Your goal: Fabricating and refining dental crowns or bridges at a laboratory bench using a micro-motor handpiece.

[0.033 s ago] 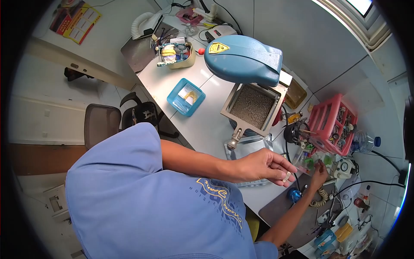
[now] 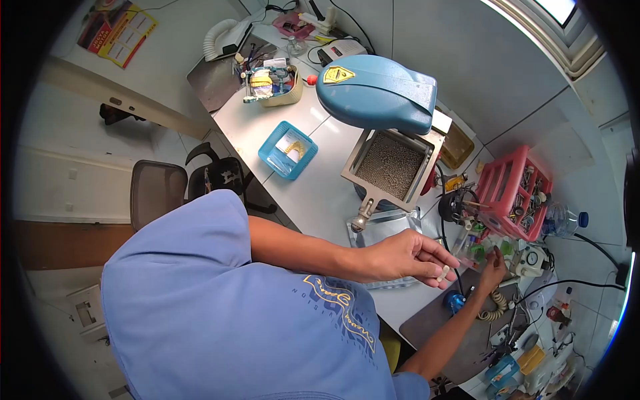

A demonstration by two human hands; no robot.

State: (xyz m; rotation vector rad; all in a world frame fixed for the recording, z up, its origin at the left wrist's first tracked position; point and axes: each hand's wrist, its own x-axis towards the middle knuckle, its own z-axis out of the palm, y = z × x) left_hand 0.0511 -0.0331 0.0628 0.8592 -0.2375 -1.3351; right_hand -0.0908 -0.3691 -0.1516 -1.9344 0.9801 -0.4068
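My left hand (image 2: 399, 258) is held out above the table's front part. Its thumb and fingers pinch a small off-white, tooth-like piece (image 2: 443, 272). Further right, my right hand (image 2: 492, 268) reaches in among small clear containers with green parts (image 2: 477, 251), just below a pink basket (image 2: 505, 193). Its fingertips are drawn together, and whatever lies between them is too small to make out. Under the left hand lies a silvery packet (image 2: 380, 231), partly covered by the wrist.
A blue-hooded machine (image 2: 377, 91) with a metal tray of grey beads (image 2: 390, 165) stands ahead. To its left are a blue basket (image 2: 269, 162) with a yellowish arch-shaped piece and a cream tub (image 2: 288, 99). Dark cables and a coiled cord (image 2: 492, 307) lie near the right arm.
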